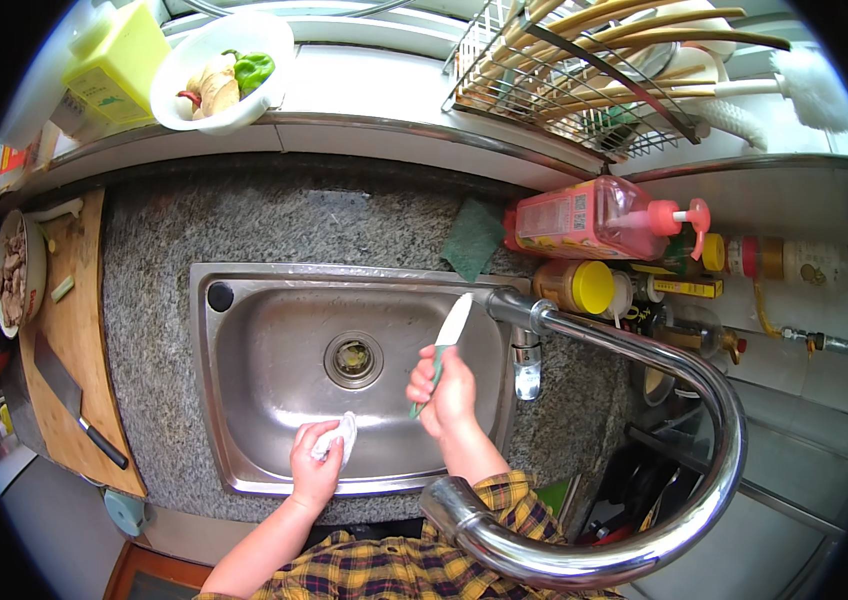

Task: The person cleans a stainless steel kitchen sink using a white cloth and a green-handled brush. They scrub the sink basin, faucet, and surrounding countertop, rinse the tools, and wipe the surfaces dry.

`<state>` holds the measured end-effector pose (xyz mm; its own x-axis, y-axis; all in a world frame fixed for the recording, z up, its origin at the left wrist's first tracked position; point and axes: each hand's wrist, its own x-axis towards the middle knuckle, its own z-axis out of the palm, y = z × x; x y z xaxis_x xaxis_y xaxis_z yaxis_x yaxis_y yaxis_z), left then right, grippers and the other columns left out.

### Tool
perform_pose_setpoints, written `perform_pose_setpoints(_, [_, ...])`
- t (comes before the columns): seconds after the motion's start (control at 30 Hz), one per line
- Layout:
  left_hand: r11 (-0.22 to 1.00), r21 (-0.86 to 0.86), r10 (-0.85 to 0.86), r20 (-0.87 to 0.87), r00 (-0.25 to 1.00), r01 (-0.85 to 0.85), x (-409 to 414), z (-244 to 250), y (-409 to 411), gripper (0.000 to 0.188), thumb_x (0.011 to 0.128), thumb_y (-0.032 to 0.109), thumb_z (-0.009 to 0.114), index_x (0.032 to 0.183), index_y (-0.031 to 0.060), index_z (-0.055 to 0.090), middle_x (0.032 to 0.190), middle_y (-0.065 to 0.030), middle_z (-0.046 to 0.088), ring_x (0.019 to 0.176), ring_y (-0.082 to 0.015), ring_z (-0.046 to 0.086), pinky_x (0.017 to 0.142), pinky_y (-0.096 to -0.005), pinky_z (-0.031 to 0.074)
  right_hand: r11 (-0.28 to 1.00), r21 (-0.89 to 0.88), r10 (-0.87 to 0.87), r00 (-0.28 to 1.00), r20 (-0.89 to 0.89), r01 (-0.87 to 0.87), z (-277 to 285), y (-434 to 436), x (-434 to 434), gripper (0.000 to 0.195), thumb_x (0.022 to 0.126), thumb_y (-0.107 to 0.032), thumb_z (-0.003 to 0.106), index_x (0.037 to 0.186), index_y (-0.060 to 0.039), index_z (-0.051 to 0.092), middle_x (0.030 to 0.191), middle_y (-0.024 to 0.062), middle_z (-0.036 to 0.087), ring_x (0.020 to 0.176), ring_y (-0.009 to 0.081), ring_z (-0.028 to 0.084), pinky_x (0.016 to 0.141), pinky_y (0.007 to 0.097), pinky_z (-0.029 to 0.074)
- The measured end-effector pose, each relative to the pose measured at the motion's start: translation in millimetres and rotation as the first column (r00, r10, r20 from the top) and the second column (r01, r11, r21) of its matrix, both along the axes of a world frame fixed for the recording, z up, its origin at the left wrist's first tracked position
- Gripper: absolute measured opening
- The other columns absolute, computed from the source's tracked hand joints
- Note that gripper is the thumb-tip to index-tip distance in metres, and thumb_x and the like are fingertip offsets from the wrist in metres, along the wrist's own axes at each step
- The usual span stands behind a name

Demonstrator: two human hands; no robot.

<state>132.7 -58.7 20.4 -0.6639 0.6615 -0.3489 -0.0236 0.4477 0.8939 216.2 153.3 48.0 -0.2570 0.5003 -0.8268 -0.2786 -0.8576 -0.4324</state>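
My right hand (445,390) is closed around the green handle of a small knife (455,321) with a white blade, which points up towards the faucet base. My left hand (317,465) holds a crumpled white cloth (335,441) over the near edge of the sink. Both hands are above the stainless steel sink (259,420), with its drain (353,358) beyond them. A curved chrome faucet (716,420) arches round on the right, its end near my right forearm.
A cleaver (60,382) lies on the wooden cutting board (86,315) at left, beside a bowl of meat (19,274). Behind stand a white bowl of vegetables (223,71) and a wire utensil rack (566,97). A pink pump bottle (589,217) lies near a green scouring pad (471,238).
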Motion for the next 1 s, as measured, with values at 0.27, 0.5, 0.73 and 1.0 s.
perform_pose_setpoints(0.27, [0.999, 0.018, -0.032, -0.086, 0.996, 0.034, 6, -13, -9, 0.022, 0.081, 0.003, 0.065, 0.103, 0.0027, 0.065, 0.098, -0.0126, 0.062, 0.092, -0.0262, 0.06, 0.084, -0.0335, 0.047, 0.73, 0.371, 0.406, 0.801, 0.44, -0.574, -20, -25, 43, 0.03, 0.105, -0.027, 0.036, 0.103, -0.0021, 0.052, 0.069, 0.0006, 0.045, 0.055, 0.0092, 0.041, 0.048, 0.0242, 0.035])
perform_pose_setpoints(0.5, [0.983, 0.092, 0.138, 0.188, 0.972, -0.158, 19, -38, -19, 0.024, 0.086, 0.007, 0.063, 0.109, 0.0003, 0.062, 0.103, -0.0105, 0.063, 0.095, -0.021, 0.061, 0.086, -0.032, 0.049, 0.375, 0.225, 0.588, 0.419, 0.692, -0.899, -59, -50, 112, 0.03, 0.1, -0.027, 0.042, 0.104, -0.0004, 0.056, 0.081, 0.0131, 0.059, 0.071, 0.0264, 0.057, 0.066, 0.0375, 0.047])
perform_pose_setpoints(0.73, [0.996, -0.063, -0.063, 0.025, 0.998, 0.065, 16, -10, -10, 0.025, 0.089, 0.007, 0.061, 0.113, -0.0007, 0.06, 0.108, -0.0096, 0.06, 0.1, -0.0182, 0.057, 0.09, -0.0302, 0.045, 0.595, 0.078, 0.644, 0.533, 0.55, -0.8, 15, -38, 164, 0.049, 0.097, -0.015, 0.042, 0.146, -0.0094, 0.034, 0.102, 0.0194, 0.064, 0.089, 0.0281, 0.064, 0.078, 0.0383, 0.051])
perform_pose_setpoints(1.0, [0.987, -0.16, -0.044, -0.106, 0.993, 0.027, 42, -3, 3, 0.024, 0.087, 0.004, 0.062, 0.11, -0.0007, 0.061, 0.106, -0.0099, 0.058, 0.098, -0.0203, 0.057, 0.09, -0.0312, 0.044, 0.41, 0.664, 0.089, 0.753, 0.652, -0.625, 19, -26, 155, 0.057, 0.094, -0.008, 0.052, 0.147, -0.0205, 0.035, 0.127, 0.0198, 0.057, 0.096, 0.0288, 0.066, 0.078, 0.0394, 0.054])
